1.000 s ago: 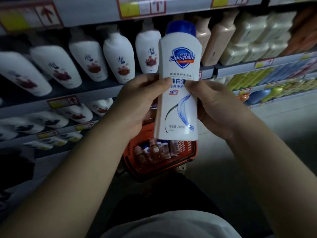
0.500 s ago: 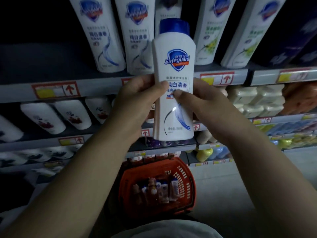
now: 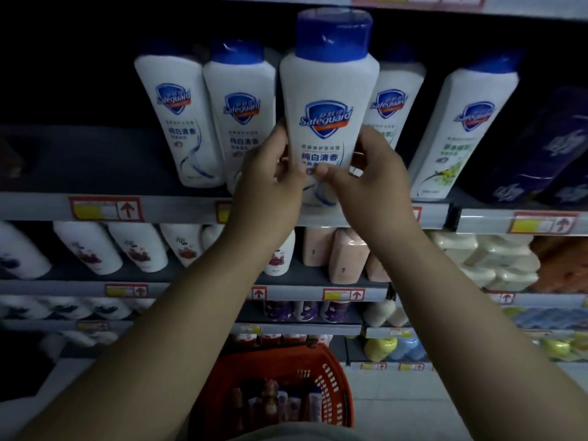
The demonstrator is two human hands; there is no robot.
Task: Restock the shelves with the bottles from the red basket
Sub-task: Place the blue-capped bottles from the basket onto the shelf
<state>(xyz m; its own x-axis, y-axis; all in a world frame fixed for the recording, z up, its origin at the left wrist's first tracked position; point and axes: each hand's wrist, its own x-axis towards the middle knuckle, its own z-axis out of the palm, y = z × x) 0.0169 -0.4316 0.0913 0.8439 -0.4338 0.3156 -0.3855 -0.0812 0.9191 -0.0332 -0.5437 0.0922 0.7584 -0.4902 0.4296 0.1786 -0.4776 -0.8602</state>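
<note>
- Head view: both hands are up at the upper shelf [image 3: 38, 206], and between them is a white bottle [image 3: 329, 100] with a blue cap, upright, Safeguard label facing us
- Left hand [image 3: 267, 186] grips its lower left side, fingers curled round the edge, thumb on the front
- Right hand [image 3: 372, 183] grips the lower right side, thumb pressed on the label
- The bottle stands in front of the row [image 3: 178, 122] of like bottles on that shelf, right of the second one; the hands hide its base, so I cannot tell whether it touches the shelf
- Near and low, centre: the red basket [image 3: 332, 377], with small bottles [image 3: 270, 402] standing inside
- Lower shelves [image 3: 191, 289] carry white and peach bottles
</note>
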